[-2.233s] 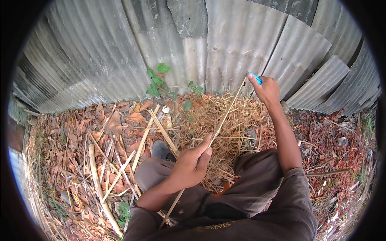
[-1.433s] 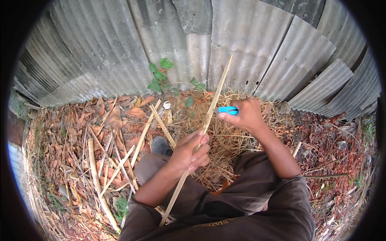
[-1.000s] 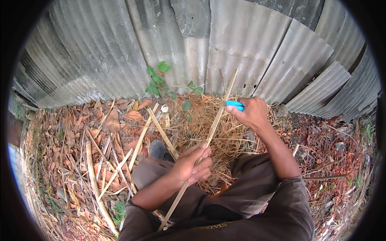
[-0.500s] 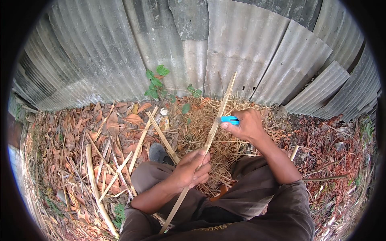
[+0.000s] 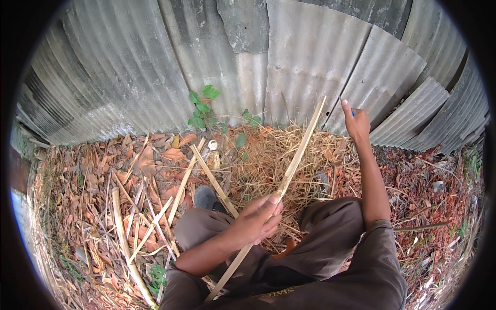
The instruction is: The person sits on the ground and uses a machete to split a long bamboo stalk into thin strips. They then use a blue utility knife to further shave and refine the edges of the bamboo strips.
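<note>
A long pale bamboo strip (image 5: 301, 150) runs slantwise from my lap up toward the metal wall. My left hand (image 5: 257, 217) is closed around it at about its middle, above my knees. Away from the strip, to the right of its upper end, my right hand (image 5: 356, 123) is raised with the fingers curled and the thumb pointing up. In it is a blue-handled cutter knife (image 5: 353, 112); only a sliver of the handle shows and the rest is hidden behind the fingers. The strip's lower end rests against my dark clothes.
A corrugated metal wall (image 5: 217, 62) stands across the far side. Several bamboo pieces (image 5: 124, 232) lie on the dry leaves (image 5: 150, 160) to the left. Thin shavings (image 5: 268, 170) cover the ground before me. A small green plant (image 5: 199, 111) grows at the wall's foot.
My right hand has moved up and right, off the strip, taking the cutter knife with it. My left hand and the strip's upper end have shifted to the right.
</note>
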